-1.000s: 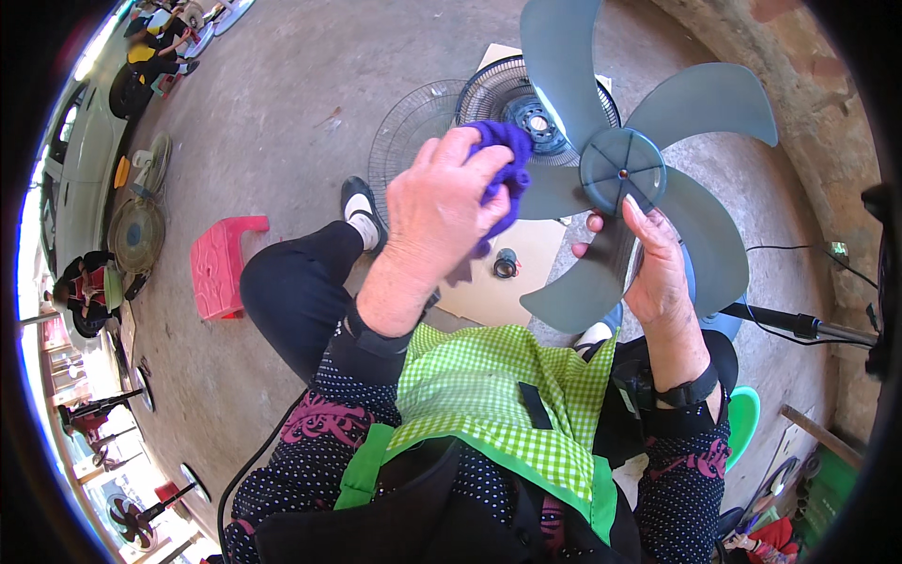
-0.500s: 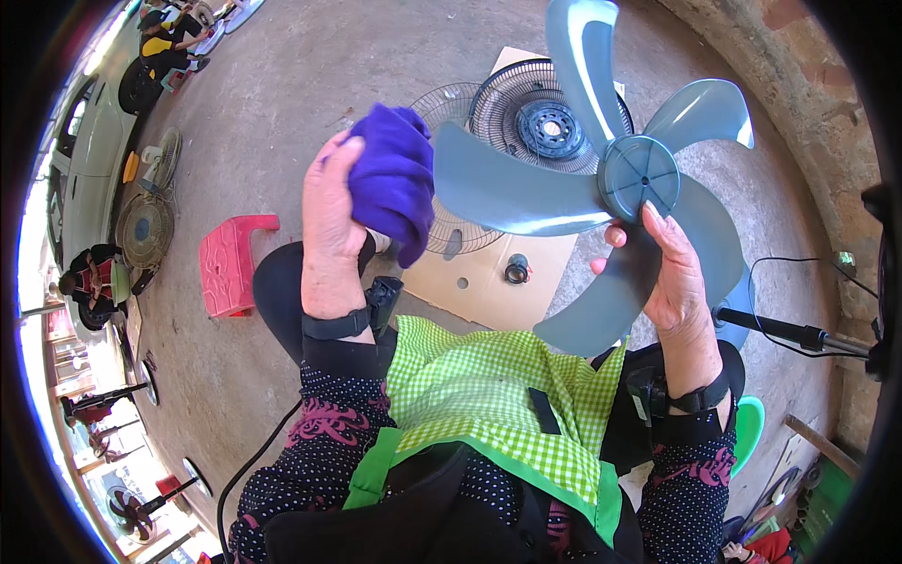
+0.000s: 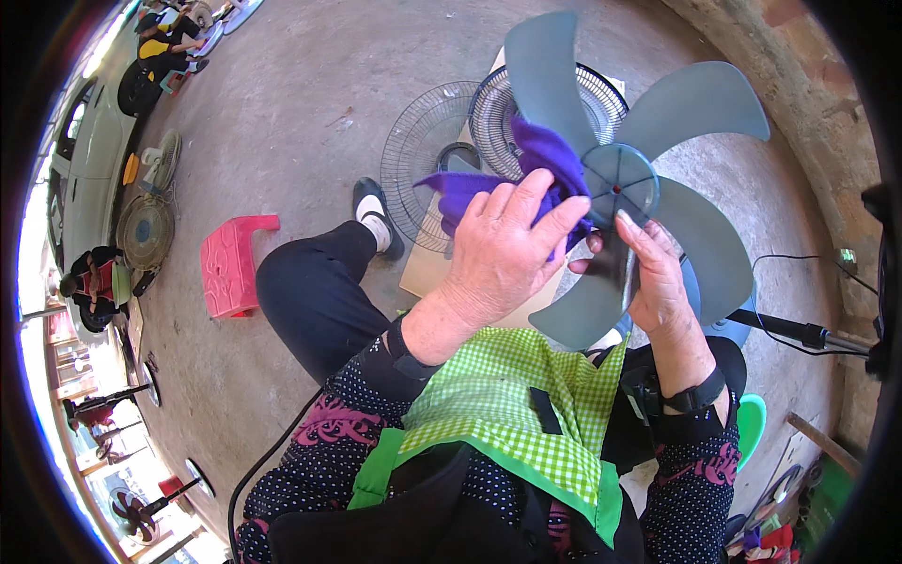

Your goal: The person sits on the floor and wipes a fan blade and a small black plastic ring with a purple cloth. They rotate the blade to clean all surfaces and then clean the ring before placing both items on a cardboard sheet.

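Green checked apron (image 3: 489,395) worn over a dotted dark top; a dark band is strapped round each wrist. Beyond the apron, a grey-blue fan impeller (image 3: 618,179) is held up, right of the middle, its ribbed hub turned to view. It is gripped at the near edge of the hub by the right hand (image 3: 656,274), thumb on the front, some fingers seen past a blade root. A purple cloth (image 3: 545,155) is bunched in the left hand (image 3: 507,235), fingers curled over it, and is laid against the impeller's left side, close to the hub (the surface beneath is mostly hidden). At the right, near, a green basin (image 3: 750,428) is partly seen. A black-clad knee (image 3: 310,287) is bent out to the left; a pink stool (image 3: 228,263) is set on the floor left of it.

Farther off, cardboard (image 3: 423,275) is laid on the floor, partly screened by the hands. Past it, a wire guard (image 3: 409,141) and a darker ribbed guard (image 3: 601,103) are overlapped by cloth and impeller. A rough wall (image 3: 799,122) is noted far right; far left, a pale car (image 3: 89,160) and a seated person (image 3: 164,47) in black and yellow.
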Tool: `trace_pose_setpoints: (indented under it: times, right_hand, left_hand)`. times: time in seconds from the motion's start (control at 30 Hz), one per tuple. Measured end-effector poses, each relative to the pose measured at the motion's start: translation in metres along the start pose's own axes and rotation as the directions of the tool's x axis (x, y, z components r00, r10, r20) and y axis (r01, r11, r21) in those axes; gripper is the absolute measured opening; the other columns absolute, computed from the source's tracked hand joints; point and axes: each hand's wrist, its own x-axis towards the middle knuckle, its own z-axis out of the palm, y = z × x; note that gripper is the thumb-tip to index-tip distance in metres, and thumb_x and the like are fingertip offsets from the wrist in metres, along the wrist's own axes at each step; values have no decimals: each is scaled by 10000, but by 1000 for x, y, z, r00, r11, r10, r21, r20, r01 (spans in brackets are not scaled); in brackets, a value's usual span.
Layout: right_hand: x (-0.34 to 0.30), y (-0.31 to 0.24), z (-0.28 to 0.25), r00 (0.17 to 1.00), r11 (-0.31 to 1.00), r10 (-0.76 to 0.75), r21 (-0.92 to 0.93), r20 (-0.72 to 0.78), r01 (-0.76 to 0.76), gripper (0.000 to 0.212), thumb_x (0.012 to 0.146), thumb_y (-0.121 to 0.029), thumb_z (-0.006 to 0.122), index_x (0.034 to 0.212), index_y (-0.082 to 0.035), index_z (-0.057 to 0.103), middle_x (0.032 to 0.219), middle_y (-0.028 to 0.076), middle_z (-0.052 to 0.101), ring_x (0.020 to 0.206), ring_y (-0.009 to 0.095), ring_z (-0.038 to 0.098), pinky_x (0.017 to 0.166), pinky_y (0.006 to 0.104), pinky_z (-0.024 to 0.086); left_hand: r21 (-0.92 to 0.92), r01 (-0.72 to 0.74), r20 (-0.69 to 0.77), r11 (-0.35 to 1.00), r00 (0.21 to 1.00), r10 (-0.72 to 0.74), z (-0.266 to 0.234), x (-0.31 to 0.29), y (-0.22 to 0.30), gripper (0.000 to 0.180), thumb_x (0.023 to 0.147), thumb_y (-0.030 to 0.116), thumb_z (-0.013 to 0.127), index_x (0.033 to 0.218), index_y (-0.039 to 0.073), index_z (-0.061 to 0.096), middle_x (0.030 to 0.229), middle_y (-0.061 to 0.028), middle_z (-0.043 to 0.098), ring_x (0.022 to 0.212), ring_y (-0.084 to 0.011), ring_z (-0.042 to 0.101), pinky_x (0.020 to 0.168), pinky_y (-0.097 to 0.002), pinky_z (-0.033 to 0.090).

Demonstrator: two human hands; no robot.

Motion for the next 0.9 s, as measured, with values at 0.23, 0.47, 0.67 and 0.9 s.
trace_pose_setpoints:
  times: [0.23, 0.47, 0.67, 0.9]
  right_hand:
    - [-5, 1, -2, 994, 991, 111, -74, -24, -112, 300, 937, -253, 614, 1143, -48, 537, 806, 75, 625, 738, 252, 684, 669, 373, 582]
    - [-9, -10, 5, 977, 958, 199, -194, -82, -211, 264, 919, -172, 596, 1121, -31, 501, 780, 84, 610, 650, 206, 650, 607, 340, 579]
    - [-4, -4, 7, 984, 957, 165, -231, -73, -177, 200, 886, -133, 601, 1021, -12, 518, 701, 101, 583, 566, 221, 618, 522, 336, 563]
    - [-1, 7, 1, 987, 973, 148, -186, 63, -134, 223, 878, -126, 631, 1028, 4, 529, 685, 76, 573, 611, 198, 641, 600, 340, 580]
  left_hand:
    - [13, 80, 176, 997, 981, -81, 1, -28, -33, 361, 683, 133, 692, 1040, 179, 665, 1034, -82, 603, 836, -264, 623, 700, -358, 533]
    - [-209, 592, 145, 778, 806, -574, -23, -39, -94, 223, 789, 60, 619, 1003, 62, 685, 929, -80, 679, 844, -165, 649, 777, -274, 506]
    - [-528, 386, -180, 756, 820, -544, -66, -20, -80, 241, 812, 19, 630, 1049, 38, 667, 1056, -72, 641, 984, -167, 605, 888, -310, 464]
    - [-41, -57, 29, 998, 998, 58, -22, 2, -9, 333, 657, 91, 698, 982, 163, 679, 1089, -40, 624, 800, -236, 587, 684, -343, 516]
